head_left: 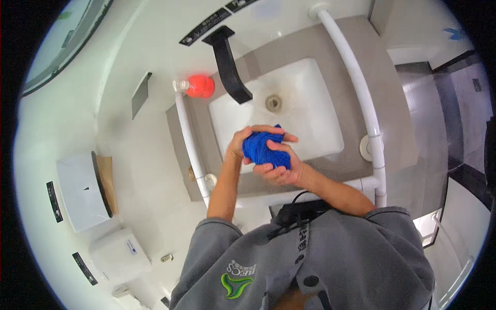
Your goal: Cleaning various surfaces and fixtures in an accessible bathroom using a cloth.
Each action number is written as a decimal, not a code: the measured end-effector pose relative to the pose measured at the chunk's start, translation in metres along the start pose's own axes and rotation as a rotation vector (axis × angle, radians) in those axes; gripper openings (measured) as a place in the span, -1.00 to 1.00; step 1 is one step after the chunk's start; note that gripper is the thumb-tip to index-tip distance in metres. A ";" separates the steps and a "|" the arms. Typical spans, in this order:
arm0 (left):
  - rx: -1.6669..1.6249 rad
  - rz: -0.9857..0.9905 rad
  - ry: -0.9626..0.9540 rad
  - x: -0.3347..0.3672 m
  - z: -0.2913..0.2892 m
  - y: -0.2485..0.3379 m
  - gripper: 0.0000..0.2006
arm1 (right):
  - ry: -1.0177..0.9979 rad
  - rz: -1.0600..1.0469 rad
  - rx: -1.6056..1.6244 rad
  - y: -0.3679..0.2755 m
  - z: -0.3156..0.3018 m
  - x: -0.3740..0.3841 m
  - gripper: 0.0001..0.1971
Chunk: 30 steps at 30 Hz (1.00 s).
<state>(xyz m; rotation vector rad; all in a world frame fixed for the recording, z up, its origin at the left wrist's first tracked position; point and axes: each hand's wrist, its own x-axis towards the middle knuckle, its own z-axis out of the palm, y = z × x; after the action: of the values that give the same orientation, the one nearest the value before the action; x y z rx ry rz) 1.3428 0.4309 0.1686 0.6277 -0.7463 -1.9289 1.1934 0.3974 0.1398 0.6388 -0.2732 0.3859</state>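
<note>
A bunched-up blue cloth [261, 149] is squeezed between my two hands over the near edge of a white rectangular sink [320, 132]. My left hand [241, 142] wraps it from the left and the far side, fingers stretched across its top. From the right, my right hand [290, 168] grips it, with the thumb over the cloth and the fingers curled beneath. Beyond the cloth, a black faucet [230, 72] reaches out over the basin. No water stream shows under its spout.
White grab rails [354, 72] frame the grey counter [289, 44] on its sides and front. A red soap bottle [200, 86] with a white pump stands at the far left corner. On the left wall hang a paper towel dispenser [80, 188] and a white box-shaped unit [119, 256].
</note>
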 end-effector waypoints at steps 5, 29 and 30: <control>-0.322 0.592 -0.112 0.035 0.019 -0.028 -0.57 | -0.106 0.007 -0.046 -0.004 0.015 0.002 -0.36; 0.479 0.417 1.434 0.068 -0.011 -0.066 -0.71 | 1.403 -0.389 -2.424 -0.069 -0.027 -0.029 -0.49; 0.482 0.451 1.420 0.069 -0.016 -0.070 -0.71 | 1.403 -0.336 -2.461 -0.072 -0.022 -0.032 -0.45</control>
<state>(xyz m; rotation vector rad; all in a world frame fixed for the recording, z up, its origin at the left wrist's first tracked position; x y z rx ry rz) 1.2832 0.3909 0.0987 1.6598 -0.3150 -0.5312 1.1986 0.3499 0.0732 -1.9920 0.7433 -0.1040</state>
